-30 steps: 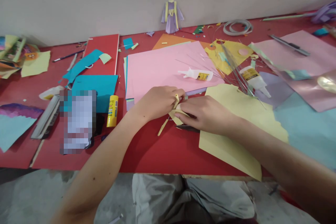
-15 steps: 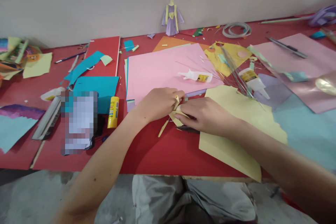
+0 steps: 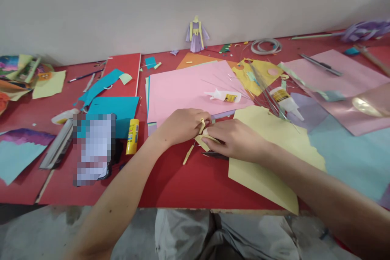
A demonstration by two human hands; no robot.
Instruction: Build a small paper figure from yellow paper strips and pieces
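My left hand is closed, its fingertips pinching a small piece of cream-yellow paper with a rolled strip standing up from it. The fingers of my right hand press on the same paper from the other side, partly hiding it. A thin yellow paper strip on a fine wire sticks out below. Under my right hand, a dark pointed tool shows only its tip, so its kind is unclear. A large torn yellow sheet lies beneath my right forearm.
Behind my hands are a pink paper stack and a small glue bottle. A larger glue bottle lies to the right. At left are a yellow glue stick and a blurred phone. A paper doll leans on the wall.
The view has shifted slightly, so the table sits lower in the picture. Both hands stay together on the small yellow paper, with hardly any change in their hold.
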